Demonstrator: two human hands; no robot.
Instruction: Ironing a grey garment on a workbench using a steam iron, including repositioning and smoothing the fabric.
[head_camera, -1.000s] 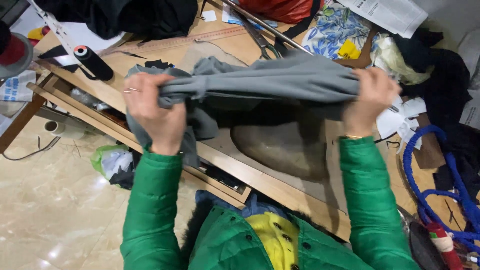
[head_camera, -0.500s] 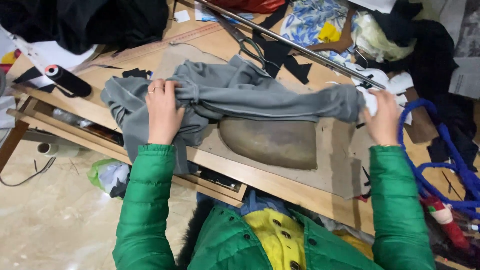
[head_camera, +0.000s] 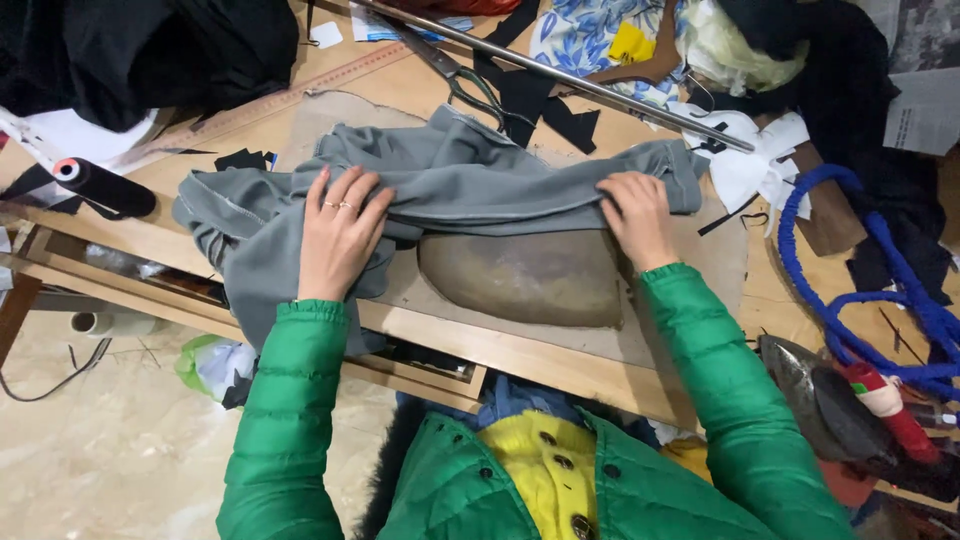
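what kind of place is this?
Likely a tailoring or sewing workshop: both hands press a grey garment on a wooden worktable, with scissors, a long ruler and fabric scraps around.

A person in green padded sleeves leans over a cluttered wooden worktable (head_camera: 560, 365). The left hand (head_camera: 338, 235) lies flat, fingers spread, on a bunched grey fabric garment (head_camera: 470, 180) (two rings show on it). The right hand (head_camera: 635, 215) presses the garment's other end down beside a rounded brown pressing cushion (head_camera: 520, 278), which the cloth partly drapes over. Metal tailor's shears (head_camera: 462, 82) and a long steel rod (head_camera: 600, 90) lie beyond the garment; a coiled blue cord (head_camera: 850, 300) sits at the right.
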